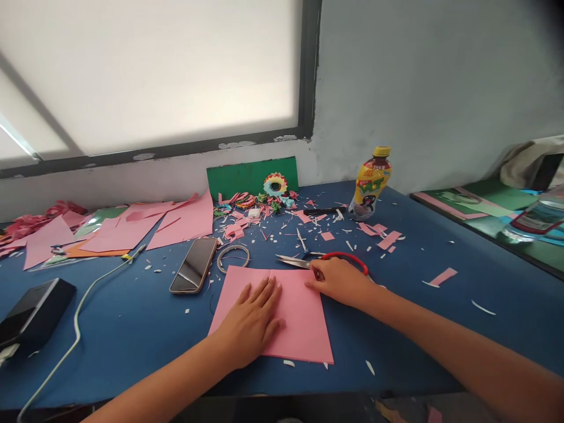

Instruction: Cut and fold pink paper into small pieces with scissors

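Note:
A square pink sheet of paper [299, 320], apparently folded or stacked, lies on the blue table in front of me. My left hand [249, 326] rests flat on its left half, fingers stretched out. At the sheet's upper right corner, my right hand [337, 281] is closed, with curled fingers around the shank of red-handled scissors [293, 261]; the thumb tip touches the paper. The blades point left just beyond the paper's top edge. The hand hides part of the handles. Behind them, a second, thin pointed tool [302, 241] shows partly.
A phone [194, 265] and a tape ring [233, 257] lie left of the sheet. Farther back are pink papers [185, 220], paper scraps [238, 226], a green board [240, 179] and a yellow-labelled bottle [371, 183]. A white cable [79, 317] and black box [37, 311] lie left.

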`<state>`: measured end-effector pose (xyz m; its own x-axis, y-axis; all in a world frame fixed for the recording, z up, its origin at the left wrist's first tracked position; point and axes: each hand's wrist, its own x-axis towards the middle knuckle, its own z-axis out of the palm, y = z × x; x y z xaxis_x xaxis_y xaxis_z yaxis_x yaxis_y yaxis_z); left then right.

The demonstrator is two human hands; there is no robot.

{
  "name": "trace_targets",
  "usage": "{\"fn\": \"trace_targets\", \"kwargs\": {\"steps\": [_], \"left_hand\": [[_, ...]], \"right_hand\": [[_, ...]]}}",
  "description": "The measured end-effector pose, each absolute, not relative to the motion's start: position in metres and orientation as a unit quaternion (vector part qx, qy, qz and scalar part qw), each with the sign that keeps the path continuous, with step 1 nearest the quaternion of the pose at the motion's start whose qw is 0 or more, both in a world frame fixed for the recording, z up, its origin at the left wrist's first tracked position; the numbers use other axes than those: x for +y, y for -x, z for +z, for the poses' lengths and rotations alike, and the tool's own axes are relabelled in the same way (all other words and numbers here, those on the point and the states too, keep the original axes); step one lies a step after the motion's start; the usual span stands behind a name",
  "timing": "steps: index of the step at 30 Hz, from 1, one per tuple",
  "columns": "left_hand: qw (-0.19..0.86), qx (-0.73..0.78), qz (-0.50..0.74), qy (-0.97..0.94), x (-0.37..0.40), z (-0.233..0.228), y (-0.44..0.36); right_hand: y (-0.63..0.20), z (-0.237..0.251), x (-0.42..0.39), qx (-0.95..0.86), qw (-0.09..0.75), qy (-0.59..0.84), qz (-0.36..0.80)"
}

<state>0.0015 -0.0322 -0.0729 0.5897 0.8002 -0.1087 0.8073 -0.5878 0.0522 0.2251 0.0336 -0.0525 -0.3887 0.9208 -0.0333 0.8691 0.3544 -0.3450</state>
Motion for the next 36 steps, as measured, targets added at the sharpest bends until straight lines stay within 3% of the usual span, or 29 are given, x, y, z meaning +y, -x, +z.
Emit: {"fn": "trace_targets", "kwargs": {"steps": [4, 7, 10, 16, 26, 36], "left_hand": [[0.055, 0.452, -0.045, -0.889, -0.031, -0.070, -0.001], [0.055, 0.449, -0.048, -0.891, -0.030, -0.069, -0.001], [0.042, 0.448, -0.055, -0.892, -0.031, -0.072, -0.002], [0.042, 0.442, -0.051, -0.895, -0.037, -0.067, 0.004], [0.109, 0.439, -0.062, -0.890, -0.060, -0.037, 0.017], [0.158, 0.479, -0.013, -0.863, 0.028, -0.028, -0.009]], "right_hand": [[-0.222, -0.055, 0.026, -0.837, 0.105, 0.529, 0.090], [-0.210, -0.066, 0.018, -0.907, 0.162, 0.388, 0.014], [-0.196, -0.081, 0.012, -0.941, 0.161, 0.292, 0.057], [-0.191, -0.086, 0.014, -0.924, 0.084, 0.339, 0.154], [-0.215, -0.076, 0.031, -0.902, 0.028, 0.417, 0.109], [-0.219, -0.080, 0.031, -0.889, 0.130, 0.418, 0.132]]}}
